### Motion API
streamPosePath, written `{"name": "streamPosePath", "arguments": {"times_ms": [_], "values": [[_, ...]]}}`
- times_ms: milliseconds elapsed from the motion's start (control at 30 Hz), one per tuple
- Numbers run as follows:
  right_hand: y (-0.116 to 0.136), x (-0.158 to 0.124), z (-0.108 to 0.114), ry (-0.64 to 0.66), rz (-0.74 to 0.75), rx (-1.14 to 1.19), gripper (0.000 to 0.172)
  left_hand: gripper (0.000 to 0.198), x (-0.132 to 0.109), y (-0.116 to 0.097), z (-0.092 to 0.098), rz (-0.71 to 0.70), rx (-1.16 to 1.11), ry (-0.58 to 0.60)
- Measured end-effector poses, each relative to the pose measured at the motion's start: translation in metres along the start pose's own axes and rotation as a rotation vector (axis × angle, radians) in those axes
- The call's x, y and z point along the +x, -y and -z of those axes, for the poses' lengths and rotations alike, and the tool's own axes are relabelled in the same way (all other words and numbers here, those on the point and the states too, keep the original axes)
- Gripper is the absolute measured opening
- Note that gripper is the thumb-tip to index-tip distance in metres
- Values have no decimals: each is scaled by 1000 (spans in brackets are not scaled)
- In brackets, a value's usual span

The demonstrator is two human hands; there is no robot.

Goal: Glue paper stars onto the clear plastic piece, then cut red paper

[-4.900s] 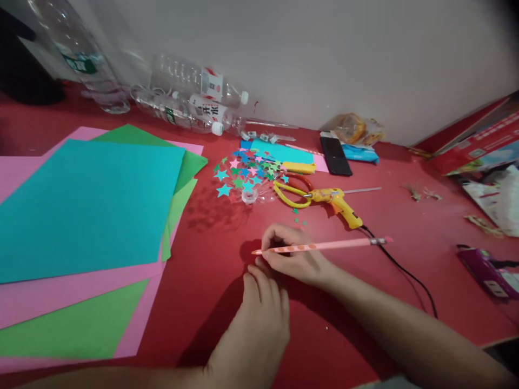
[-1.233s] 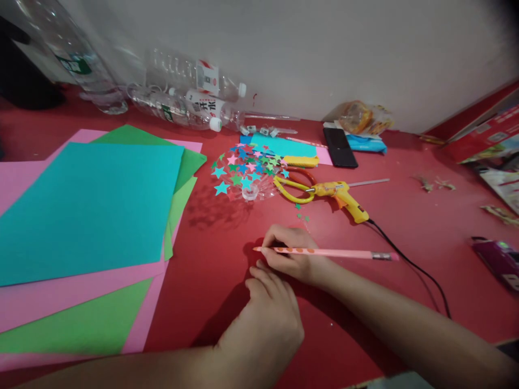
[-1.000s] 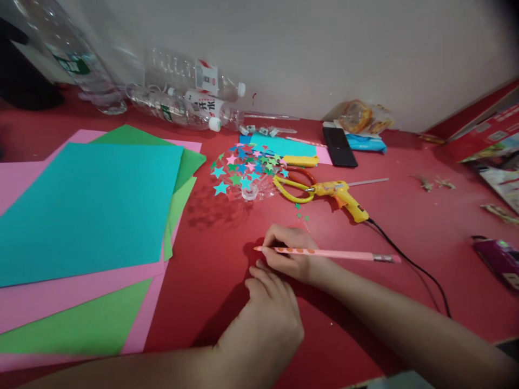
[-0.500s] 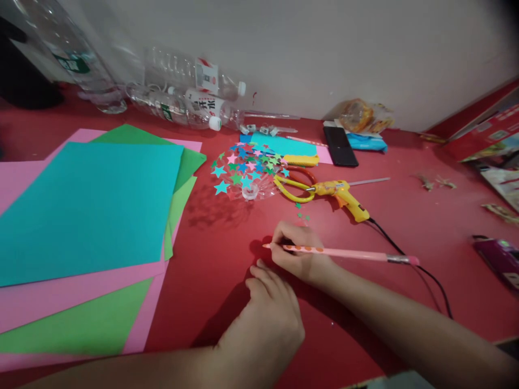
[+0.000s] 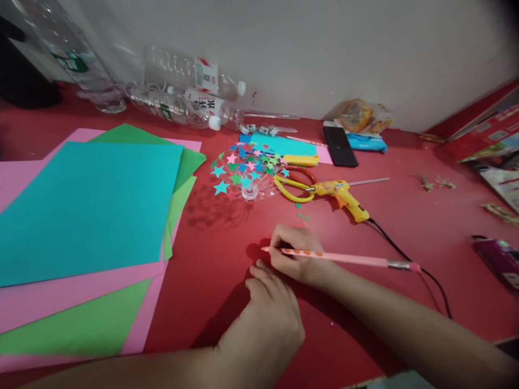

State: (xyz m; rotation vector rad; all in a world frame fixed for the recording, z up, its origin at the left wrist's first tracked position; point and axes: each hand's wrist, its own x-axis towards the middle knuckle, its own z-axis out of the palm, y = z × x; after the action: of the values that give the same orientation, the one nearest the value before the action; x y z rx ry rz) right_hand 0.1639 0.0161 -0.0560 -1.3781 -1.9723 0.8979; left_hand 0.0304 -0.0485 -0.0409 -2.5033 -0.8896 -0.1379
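Observation:
My right hand (image 5: 295, 254) grips a pink pencil (image 5: 352, 259) with orange spots, between thumb and fingers. The pencil lies nearly level, its point to the left above the red tabletop (image 5: 219, 237), its eraser end to the right. I cannot tell whether the point touches the surface. Just below it, my left hand (image 5: 267, 324) rests palm down with slightly bent fingers; nothing shows in them, though the palm side is hidden. Beyond both hands sits a clear plastic piece, flared like a cut bottle top (image 5: 250, 190), covered with colourful paper stars (image 5: 243, 167). Small green stars (image 5: 299, 213) lie nearby.
Coloured paper sheets (image 5: 89, 210) cover the left side. Scissors (image 5: 294, 189) and a yellow glue gun (image 5: 338, 194), its cord trailing right, lie ahead. A black phone (image 5: 340, 146) and plastic bottles (image 5: 182, 105) are near the wall. A purple device (image 5: 498, 259) is far right.
My right hand and the pencil have shifted very slightly toward me, and the pencil's eraser end has dipped a little. My left hand stays in place.

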Motion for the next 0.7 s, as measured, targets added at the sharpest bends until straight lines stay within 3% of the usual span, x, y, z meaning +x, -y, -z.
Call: {"name": "streamPosePath", "arguments": {"times_ms": [467,567,700], "values": [[-1,-1,-2,91,54,103,13,34,1,0,2,5,-14,-8],[-3,2,2,60,16,153,13,33,1,0,1,3,-18,-10],[-5,7,10,2,-153,400,22,37,-1,0,1,46,-15,-5]]}}
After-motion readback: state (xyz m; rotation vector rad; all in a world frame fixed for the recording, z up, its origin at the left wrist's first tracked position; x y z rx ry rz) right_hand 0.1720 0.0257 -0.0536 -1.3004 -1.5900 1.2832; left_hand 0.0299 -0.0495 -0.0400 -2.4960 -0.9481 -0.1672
